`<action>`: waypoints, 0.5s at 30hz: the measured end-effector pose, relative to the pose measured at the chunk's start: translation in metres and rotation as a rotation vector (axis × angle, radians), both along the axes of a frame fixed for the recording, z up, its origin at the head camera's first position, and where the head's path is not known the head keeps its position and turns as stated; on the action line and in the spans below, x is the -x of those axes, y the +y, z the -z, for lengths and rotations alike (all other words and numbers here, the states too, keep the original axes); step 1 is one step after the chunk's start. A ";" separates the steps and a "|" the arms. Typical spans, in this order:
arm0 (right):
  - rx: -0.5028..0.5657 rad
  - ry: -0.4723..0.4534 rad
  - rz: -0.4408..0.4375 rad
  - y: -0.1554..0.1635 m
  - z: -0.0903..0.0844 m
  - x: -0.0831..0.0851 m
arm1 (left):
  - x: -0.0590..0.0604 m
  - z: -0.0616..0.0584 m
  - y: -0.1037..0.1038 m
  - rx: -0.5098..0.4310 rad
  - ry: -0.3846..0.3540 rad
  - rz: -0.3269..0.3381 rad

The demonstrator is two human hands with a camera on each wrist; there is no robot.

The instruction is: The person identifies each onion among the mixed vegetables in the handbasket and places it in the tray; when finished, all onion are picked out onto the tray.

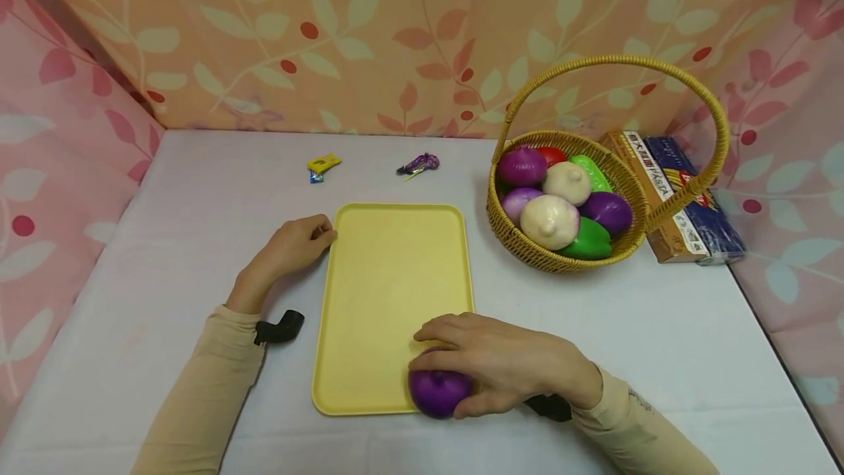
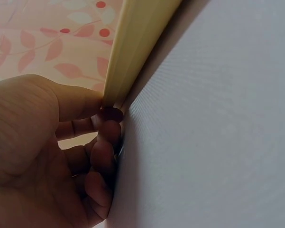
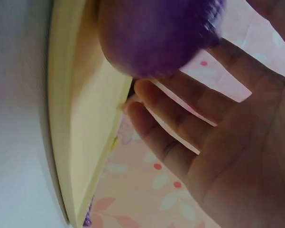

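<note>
A yellow rectangular tray (image 1: 389, 277) lies on the white-covered table. My left hand (image 1: 297, 244) is at its upper left edge; the left wrist view shows the thumb and index finger pinching the rim (image 2: 125, 52). At the tray's near right corner is a glossy purple onion (image 1: 438, 393), also seen in the right wrist view (image 3: 151, 33). My right hand (image 1: 491, 361) holds it from the right, fingers over its top and thumb on the near side. Whether the onion touches the tray is hidden.
A wicker basket (image 1: 560, 264) of several onions and peppers stands at right, its tall handle arching up. Pasta packages (image 1: 659, 196) lie beside it. Behind the tray are a yellow wrapper (image 1: 324, 163) and a purple wrapper (image 1: 422, 163). Floral curtains (image 1: 422, 42) enclose the table.
</note>
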State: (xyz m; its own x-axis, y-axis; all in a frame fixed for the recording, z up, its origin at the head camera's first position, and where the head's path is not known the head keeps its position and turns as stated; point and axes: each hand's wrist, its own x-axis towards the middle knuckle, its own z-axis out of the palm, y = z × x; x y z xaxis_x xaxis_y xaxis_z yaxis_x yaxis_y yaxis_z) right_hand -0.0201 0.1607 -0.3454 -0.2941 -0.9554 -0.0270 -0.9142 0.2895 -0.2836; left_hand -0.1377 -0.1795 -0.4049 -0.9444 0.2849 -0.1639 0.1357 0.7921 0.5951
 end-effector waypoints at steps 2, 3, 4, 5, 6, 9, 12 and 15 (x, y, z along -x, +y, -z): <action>0.071 0.032 0.063 0.005 -0.006 0.007 | 0.000 -0.001 0.000 0.000 0.001 0.001; 0.118 0.060 0.114 0.009 -0.009 0.011 | 0.000 -0.001 0.000 0.000 0.000 0.002; 0.171 0.092 0.177 0.014 -0.013 0.017 | 0.001 -0.002 0.000 0.001 -0.002 0.002; 0.228 0.132 0.252 0.020 -0.017 0.024 | 0.001 -0.003 0.001 0.000 -0.006 0.001; 0.284 0.172 0.332 0.026 -0.021 0.032 | 0.001 -0.003 0.001 -0.001 -0.009 0.001; 0.394 0.278 0.551 0.050 -0.031 0.056 | 0.002 -0.003 0.001 0.001 -0.017 -0.003; 0.405 0.345 0.668 0.072 -0.035 0.073 | 0.002 -0.001 0.000 0.003 -0.021 -0.007; 0.318 0.353 0.720 0.086 -0.035 0.080 | 0.001 0.000 0.000 0.005 -0.023 -0.014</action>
